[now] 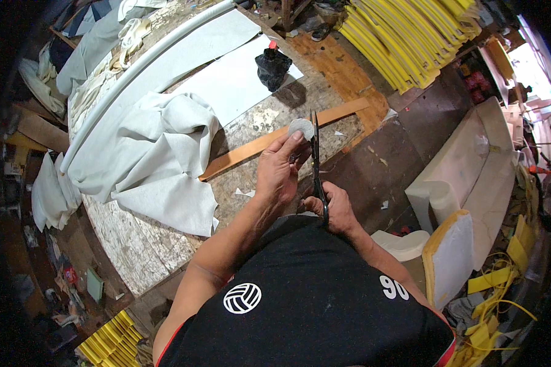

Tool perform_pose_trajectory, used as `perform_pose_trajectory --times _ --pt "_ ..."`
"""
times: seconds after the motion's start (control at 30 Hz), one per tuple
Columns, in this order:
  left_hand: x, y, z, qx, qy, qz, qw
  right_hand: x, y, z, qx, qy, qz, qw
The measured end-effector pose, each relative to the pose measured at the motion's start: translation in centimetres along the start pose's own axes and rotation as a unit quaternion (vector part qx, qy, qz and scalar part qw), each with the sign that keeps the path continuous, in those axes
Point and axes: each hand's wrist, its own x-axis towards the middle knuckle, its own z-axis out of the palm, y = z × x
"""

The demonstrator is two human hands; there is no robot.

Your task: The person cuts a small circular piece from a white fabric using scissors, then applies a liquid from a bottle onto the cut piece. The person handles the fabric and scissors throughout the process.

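In the middle of the view my left hand (pixel 278 165) pinches a small round piece of light grey material (pixel 301 128) between thumb and fingers, held up over the worktable. My right hand (pixel 337 208) grips black long-bladed scissors (pixel 316 168) by the handles, blades pointing up right beside the round piece's edge; whether they touch it I cannot tell. A wooden strip (pixel 340 111) lies on the worn board table (pixel 134 257) behind my hands. Crumpled light grey fabric (pixel 147 147) and small white scraps (pixel 245 192) lie to the left of my hands.
A long pale tube (pixel 141 55), white sheets (pixel 208 88) and a black lumpy object (pixel 272 68) are on the table. Stacked yellow strips (pixel 398 37) stand at the upper right. A pale sofa frame (pixel 471 165), padded pieces (pixel 447 257) and yellow offcuts (pixel 490 281) fill the right side.
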Motion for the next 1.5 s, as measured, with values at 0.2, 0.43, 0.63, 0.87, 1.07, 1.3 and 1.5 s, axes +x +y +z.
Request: perform_pose_trajectory --times 0.2,0.43,0.63,0.87,1.07,1.3,1.5 --pt "0.4 -0.5 -0.4 -0.006 0.005 -0.007 1.000 0.1 0.1 0.2 0.027 0.000 0.030 0.999" --pt "0.4 -0.4 -0.6 -0.001 0.007 -0.011 1.000 -0.2 -1.0 -0.2 0.019 -0.010 0.019 1.000" --pt "0.1 -0.2 -0.6 -0.003 0.011 0.002 1.000 -0.6 -1.6 -0.5 0.026 -0.029 0.048 0.998" --pt "0.0 0.2 -0.7 0.010 0.009 0.005 1.000 -1.2 -1.0 -1.2 0.022 -0.045 0.055 0.997" --pt "-0.3 0.6 -0.9 0.020 -0.009 0.023 0.999 -1.6 -0.3 -1.6 0.014 -0.052 0.052 0.997" --pt "-0.8 0.6 -1.2 0.048 -0.044 -0.011 0.998 -1.6 -0.6 -1.9 0.010 -0.065 0.021 0.998" --pt "-0.7 0.4 -1.8 0.064 -0.052 -0.009 0.997 -1.6 -0.2 -2.1 0.031 -0.074 0.030 0.996"
